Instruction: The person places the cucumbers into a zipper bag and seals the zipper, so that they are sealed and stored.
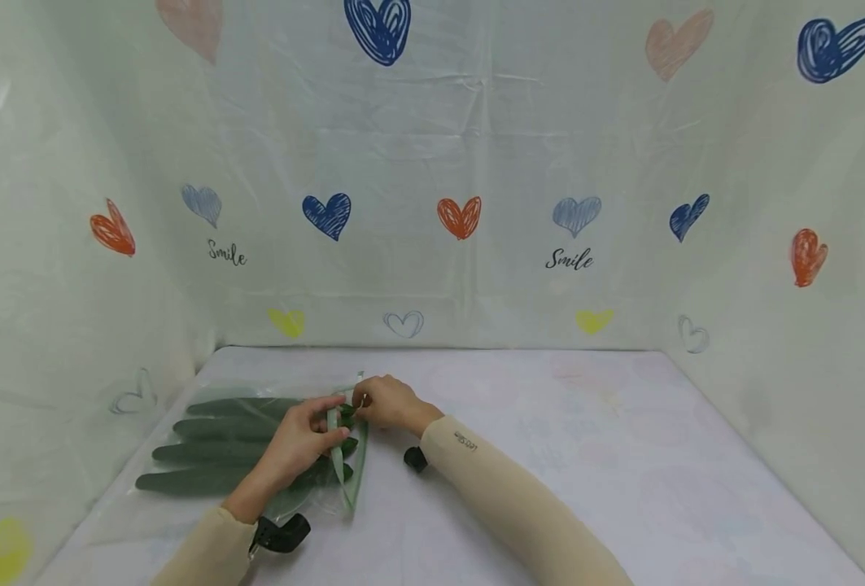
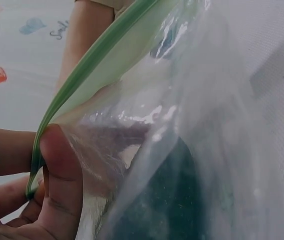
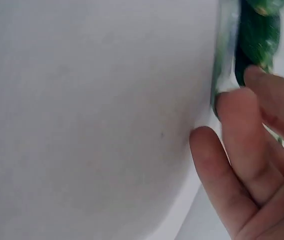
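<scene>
Several long green cucumbers (image 1: 183, 480) lie side by side in a clear plastic zip bag (image 1: 360, 480) with a green-edged mouth facing right. My left hand (image 1: 296, 443) holds the near side of the mouth; in the left wrist view, its thumb and fingers pinch the green strip, and a cucumber (image 2: 167, 200) shows dark through the film. At the far end of the mouth, my right hand (image 1: 391, 404) pinches the rim with its fingertips. Cucumber ends (image 3: 259, 40) sit just inside the opening, close to the right fingertips. The mouth stands parted between the two hands.
A white-covered table (image 1: 586, 456) carries the bag on its left side. Behind and beside it hangs a pale sheet (image 1: 505, 285) printed with hearts. A black wrist camera (image 1: 281, 533) sits at the left wrist, another (image 1: 415, 459) at the right.
</scene>
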`<state>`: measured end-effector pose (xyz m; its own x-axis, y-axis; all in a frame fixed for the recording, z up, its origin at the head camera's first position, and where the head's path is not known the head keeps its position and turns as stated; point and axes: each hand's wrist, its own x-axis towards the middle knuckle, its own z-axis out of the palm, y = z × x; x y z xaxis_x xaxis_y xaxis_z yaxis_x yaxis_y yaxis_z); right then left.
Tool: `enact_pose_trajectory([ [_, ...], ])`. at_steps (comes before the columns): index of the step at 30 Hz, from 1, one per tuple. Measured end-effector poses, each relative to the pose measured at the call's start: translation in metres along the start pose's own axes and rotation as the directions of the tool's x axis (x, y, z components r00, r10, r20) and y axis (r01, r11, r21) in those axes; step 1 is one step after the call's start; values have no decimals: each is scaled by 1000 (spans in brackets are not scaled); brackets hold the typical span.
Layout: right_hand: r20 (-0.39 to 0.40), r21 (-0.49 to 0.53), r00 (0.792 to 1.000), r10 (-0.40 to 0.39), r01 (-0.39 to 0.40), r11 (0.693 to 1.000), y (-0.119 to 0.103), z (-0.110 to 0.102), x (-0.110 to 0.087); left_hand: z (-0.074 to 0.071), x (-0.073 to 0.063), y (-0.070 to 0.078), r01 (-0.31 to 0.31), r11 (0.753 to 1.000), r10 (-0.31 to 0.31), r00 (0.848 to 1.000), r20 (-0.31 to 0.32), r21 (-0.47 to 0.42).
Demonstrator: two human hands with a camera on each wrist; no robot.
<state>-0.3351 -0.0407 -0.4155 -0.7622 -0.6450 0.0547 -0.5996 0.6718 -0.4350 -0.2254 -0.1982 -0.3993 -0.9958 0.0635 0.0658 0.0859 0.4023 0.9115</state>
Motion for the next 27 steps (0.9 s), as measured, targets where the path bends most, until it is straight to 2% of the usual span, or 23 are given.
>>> enact_pose_trajectory([
  [4, 55, 143, 998, 6, -14, 990, 8, -5, -6, 3, 1, -3, 33, 999, -33, 999, 6, -14],
  [7, 54, 211, 998, -17, 5, 977, 13, -11, -9, 4, 1, -4, 44, 999, -44, 999, 10, -29],
  [18, -62, 207, 998, -1, 14, 978, 24, -19, -4, 9, 3, -5, -26, 999, 28, 997, 72, -30],
  [23, -86, 253, 995, 45, -22, 967, 24, -15, 3, 8, 5, -6, -34, 999, 34, 998, 52, -15],
  [27, -119, 286, 992, 47, -11, 958, 25, -10, 9, 0, 8, -8, -35, 999, 35, 999, 25, 23],
])
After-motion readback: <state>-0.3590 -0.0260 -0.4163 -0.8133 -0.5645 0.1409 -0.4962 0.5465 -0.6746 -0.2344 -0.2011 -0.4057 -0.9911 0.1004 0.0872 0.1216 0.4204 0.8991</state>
